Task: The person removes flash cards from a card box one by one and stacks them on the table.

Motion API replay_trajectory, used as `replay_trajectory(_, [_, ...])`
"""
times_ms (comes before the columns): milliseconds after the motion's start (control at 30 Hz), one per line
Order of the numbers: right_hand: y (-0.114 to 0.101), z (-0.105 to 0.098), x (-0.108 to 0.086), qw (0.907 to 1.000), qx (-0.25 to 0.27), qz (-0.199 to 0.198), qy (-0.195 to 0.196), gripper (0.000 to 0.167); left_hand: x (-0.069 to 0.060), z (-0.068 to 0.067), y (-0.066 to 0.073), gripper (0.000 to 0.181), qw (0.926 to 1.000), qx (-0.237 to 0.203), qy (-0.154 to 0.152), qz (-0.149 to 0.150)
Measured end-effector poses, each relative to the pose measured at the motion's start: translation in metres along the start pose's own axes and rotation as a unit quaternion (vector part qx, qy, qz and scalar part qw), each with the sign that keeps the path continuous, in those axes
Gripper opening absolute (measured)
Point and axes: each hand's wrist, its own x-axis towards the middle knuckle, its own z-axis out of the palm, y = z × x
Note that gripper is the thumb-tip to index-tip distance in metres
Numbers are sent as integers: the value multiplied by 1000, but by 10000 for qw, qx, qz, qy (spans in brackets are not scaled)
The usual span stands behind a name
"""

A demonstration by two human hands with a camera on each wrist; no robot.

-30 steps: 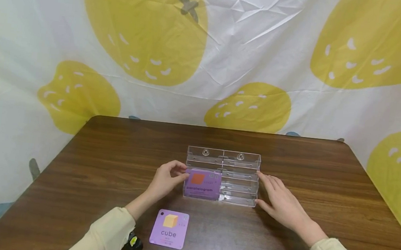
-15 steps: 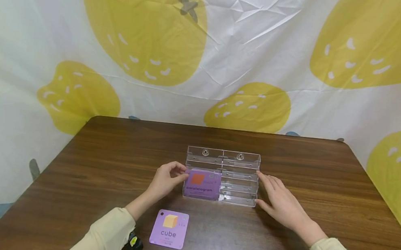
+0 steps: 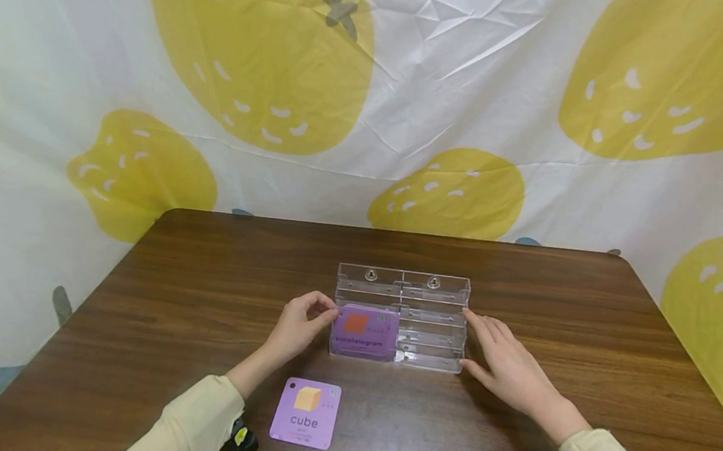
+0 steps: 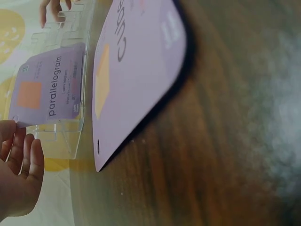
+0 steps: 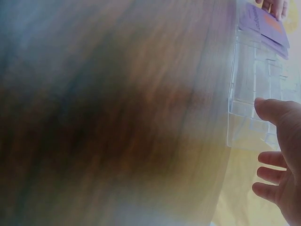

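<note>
The left hand (image 3: 297, 323) pinches, nearly closed; nearer lies the thin, round-cornered cube card (image 3: 305, 413), flat on the bench (image 3: 432, 439); the parallelogram card (image 3: 365, 335), gripped by its corner, leans in the rack's (image 3: 433, 319) left side — pushed crooked, it could snag or bend; the clear, stepped rack might skid without the right hand (image 3: 506, 360), fingers loosely extended, touching its side

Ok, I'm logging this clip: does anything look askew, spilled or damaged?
Nothing looks spilled or damaged. Only the cube flashcard stands out: it lies slightly askew on the wood-grain table, outside the clear plastic card holder.
</note>
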Motion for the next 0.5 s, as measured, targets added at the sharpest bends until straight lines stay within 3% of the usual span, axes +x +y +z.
replay_trajectory(500, [1, 0, 0, 10000, -23, -52, 35, 75, 4, -1, 5, 6, 9996, -74, 247, -76])
